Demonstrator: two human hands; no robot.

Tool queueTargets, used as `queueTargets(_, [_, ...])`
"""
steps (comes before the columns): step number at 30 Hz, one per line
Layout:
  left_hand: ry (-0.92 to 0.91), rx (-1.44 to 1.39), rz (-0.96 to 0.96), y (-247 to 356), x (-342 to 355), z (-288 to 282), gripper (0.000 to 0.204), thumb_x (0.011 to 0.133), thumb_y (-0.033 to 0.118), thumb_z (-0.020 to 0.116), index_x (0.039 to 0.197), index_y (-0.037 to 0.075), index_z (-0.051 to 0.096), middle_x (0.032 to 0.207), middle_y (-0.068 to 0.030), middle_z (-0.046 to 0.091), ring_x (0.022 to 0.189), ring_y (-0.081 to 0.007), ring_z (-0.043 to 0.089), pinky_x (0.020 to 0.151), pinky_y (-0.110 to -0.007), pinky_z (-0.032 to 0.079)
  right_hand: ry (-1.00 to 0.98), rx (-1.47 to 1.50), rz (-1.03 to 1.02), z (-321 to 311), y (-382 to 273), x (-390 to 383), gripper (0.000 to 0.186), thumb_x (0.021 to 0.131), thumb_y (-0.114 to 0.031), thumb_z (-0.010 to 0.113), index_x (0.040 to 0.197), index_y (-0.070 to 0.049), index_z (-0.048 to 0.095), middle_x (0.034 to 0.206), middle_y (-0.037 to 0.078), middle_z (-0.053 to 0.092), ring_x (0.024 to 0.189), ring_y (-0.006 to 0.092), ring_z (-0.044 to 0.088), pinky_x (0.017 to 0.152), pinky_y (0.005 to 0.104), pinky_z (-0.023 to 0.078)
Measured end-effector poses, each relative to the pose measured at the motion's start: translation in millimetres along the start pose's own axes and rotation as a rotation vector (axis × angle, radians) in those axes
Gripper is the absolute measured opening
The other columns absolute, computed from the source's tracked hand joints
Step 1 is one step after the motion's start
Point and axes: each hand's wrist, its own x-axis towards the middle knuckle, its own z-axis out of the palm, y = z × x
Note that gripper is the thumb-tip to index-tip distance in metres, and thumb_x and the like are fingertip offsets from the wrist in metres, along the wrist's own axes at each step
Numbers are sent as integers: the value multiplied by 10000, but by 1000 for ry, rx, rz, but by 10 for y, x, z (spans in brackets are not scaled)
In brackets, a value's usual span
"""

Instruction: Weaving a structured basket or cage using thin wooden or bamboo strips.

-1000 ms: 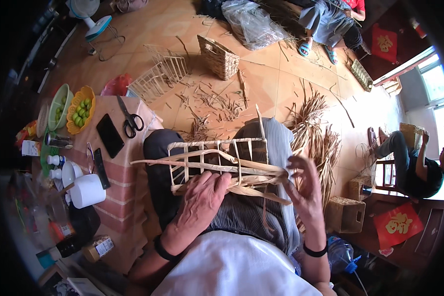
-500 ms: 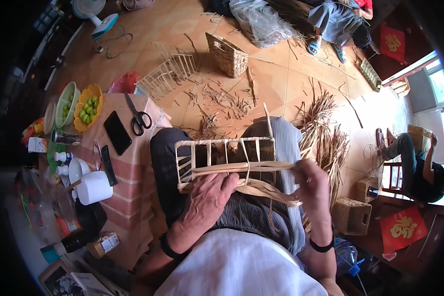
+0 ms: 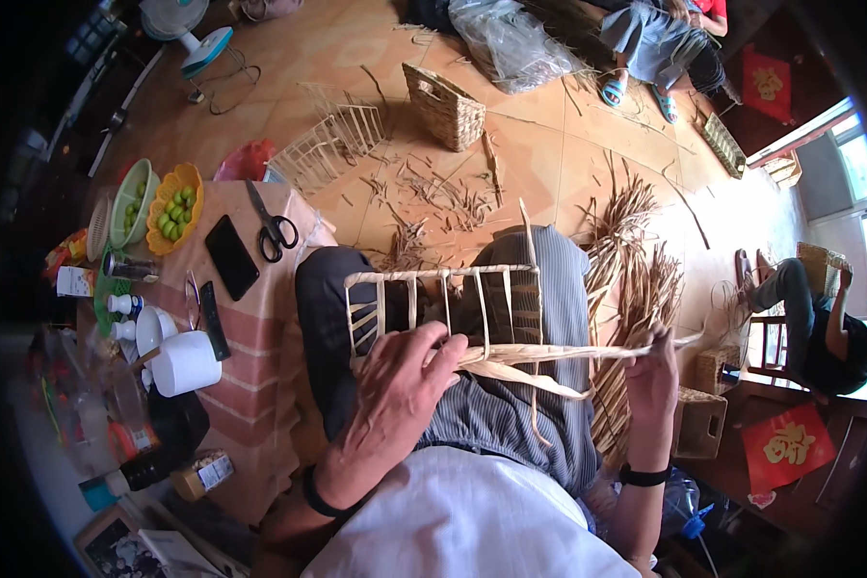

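A small open basket frame [image 3: 424,275], its bars wrapped in pale strips, rests across my lap. At its near edge my left hand [image 3: 395,385] is closed, with thumb and fingers gripping dried plant strips [image 3: 525,378] against the frame. One long strip [image 3: 583,353] runs from there out to the right. My right hand [image 3: 653,374] pinches that strip well beyond the frame's right end, and its loose tip sticks out past the fingers. Another strip curves below it over my thigh. The left fingers hide where the strips meet the frame.
A cloth-covered table [image 3: 250,385] at left bears scissors [image 3: 274,229], a phone [image 3: 231,257], bowls of green fruit [image 3: 174,214] and a white paper roll [image 3: 185,366]. Dried stalks [image 3: 636,289] lie right of my knee. A woven basket [image 3: 445,106] stands ahead. Two other people sit nearby.
My right hand has moved right and away from the frame, drawing the strip out straight. My left hand has shifted slightly, its fingers now bent into a pinch.
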Motion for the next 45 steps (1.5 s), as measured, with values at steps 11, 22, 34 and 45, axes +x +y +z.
queueTargets(11, [12, -171, 42, -55, 244, 188, 349, 879, -37, 716, 1221, 36, 715, 997, -100, 731, 948, -287, 641, 863, -421, 541, -525, -1613, 306, 972, -14, -536, 196, 946, -116, 811, 1010, 14, 679, 764, 86, 652, 675, 215, 646, 660, 362, 522])
queueTargets(22, [22, -216, 69, -188, 255, 227, 311, 887, 46, 778, 1196, 59, 737, 888, -105, 733, 891, -295, 698, 822, -441, 546, -280, -618, 199, 1635, -680, -709, 390, 1055, -255, 670, 987, 127, 637, 647, 143, 673, 473, 173, 640, 434, 295, 498])
queueTargets(34, [12, -162, 140, -96, 162, 213, 516, 888, 210, 816, 1352, 46, 660, 958, -104, 725, 934, -294, 690, 861, -442, 552, -258, 176, 67, 1028, -345, -515, 293, 991, -35, 704, 1154, -54, 462, 1029, 156, 756, 960, 256, 753, 739, 420, 602])
queueTargets(45, [12, -166, 87, -109, 181, 320, 388, 801, 188, 889, 1130, 97, 704, 855, -63, 708, 847, -269, 674, 809, -419, 539, -262, -599, 206, 1299, 64, -119, 520, 935, -183, 852, 1318, 68, 608, 810, 23, 622, 624, 66, 586, 553, 215, 492])
